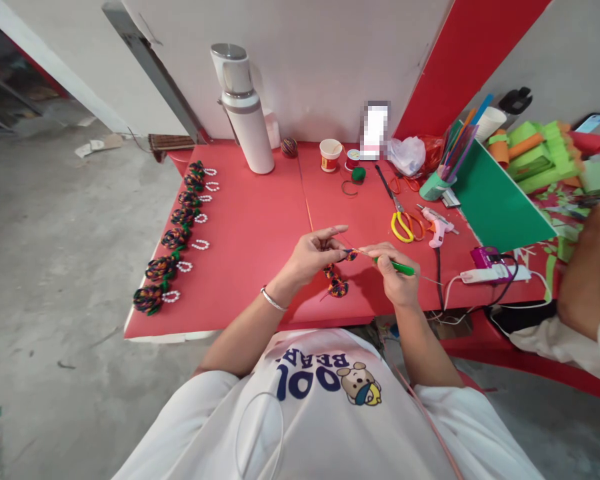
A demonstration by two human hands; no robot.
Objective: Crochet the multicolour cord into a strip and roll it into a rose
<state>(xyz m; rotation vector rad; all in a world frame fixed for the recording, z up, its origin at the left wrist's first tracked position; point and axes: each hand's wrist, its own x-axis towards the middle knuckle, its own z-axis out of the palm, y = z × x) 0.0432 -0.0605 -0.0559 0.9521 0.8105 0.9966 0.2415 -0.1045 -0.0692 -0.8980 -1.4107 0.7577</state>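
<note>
My right hand (399, 279) is closed around a crochet hook with a green handle (394, 266). The hook's thin metal tip points left, at a strip of multicoloured crochet work (338, 287). The strip's upper end is pinched in my left hand (311, 257), whose index finger is stretched out. Below my fingers the strip dangles in curled clumps just over the red table (250, 233). A strand of yarn (307, 207) runs from my left hand back toward a multicoloured yarn ball (289, 147). The stitch at the hook's tip is too small to make out.
Several yarn pompoms with white bead loops (176, 237) line the left edge. A thermos (250, 127), paper cup (331, 157) and lit phone (375, 130) stand behind. Yellow-handled scissors (403, 227), a pink glue gun (437, 227) and a power strip (495, 274) lie right. A co-worker's arm (587, 267) is far right.
</note>
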